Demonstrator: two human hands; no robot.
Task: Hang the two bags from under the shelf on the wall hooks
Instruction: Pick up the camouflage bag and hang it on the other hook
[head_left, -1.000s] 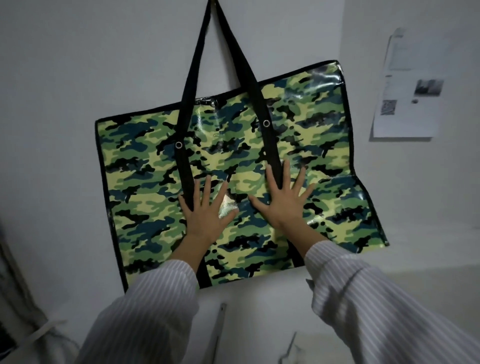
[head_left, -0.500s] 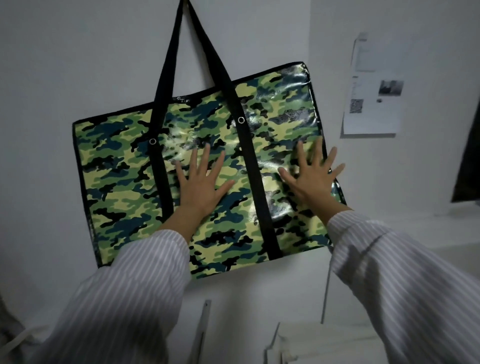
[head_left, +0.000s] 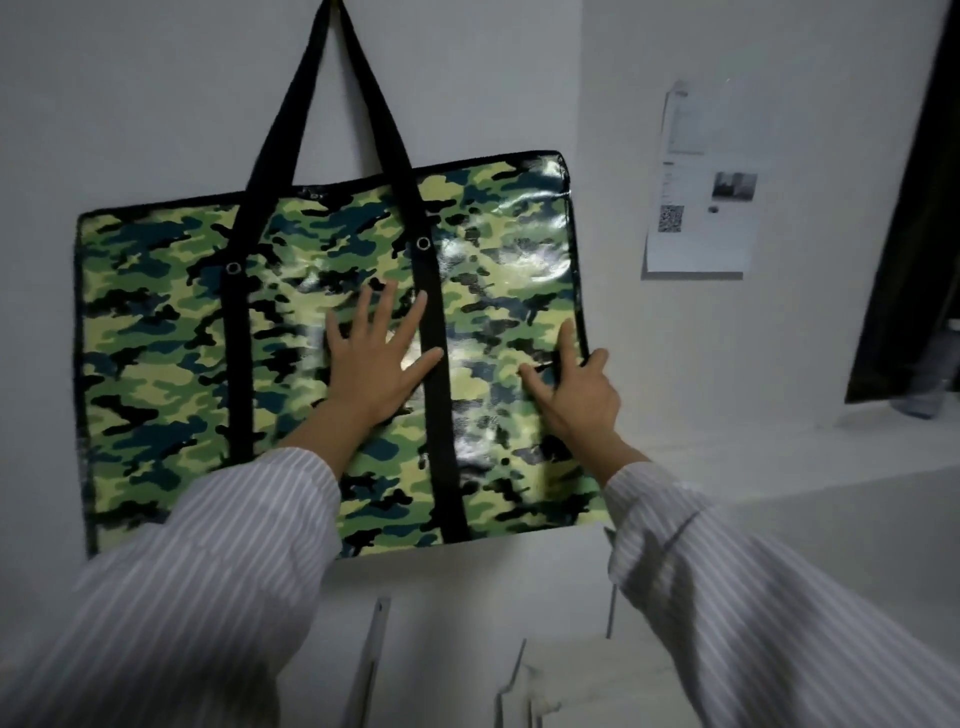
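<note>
Against the white wall (head_left: 156, 104) hangs a camouflage bag (head_left: 171, 332), its two black straps (head_left: 289, 119) running up to meet at the top edge of the view — the hook itself is cut off there, so I cannot make it out. The bag lies flat to the wall, slightly tilted, its right corner higher. The left hand (head_left: 376, 364) presses on the middle of the bag with fingers straight and fanned wide, the thumb touching the right-hand strap. The right hand (head_left: 576, 395) lies near the bag's right edge, thumb and forefinger spread flat on the glossy surface; its other fingers sit at the black trim — probably bent there, though blur hides them. Both arms wear striped sleeves (head_left: 208, 571). A printed sheet (head_left: 701, 208) is stuck to the wall right of the bag.
</note>
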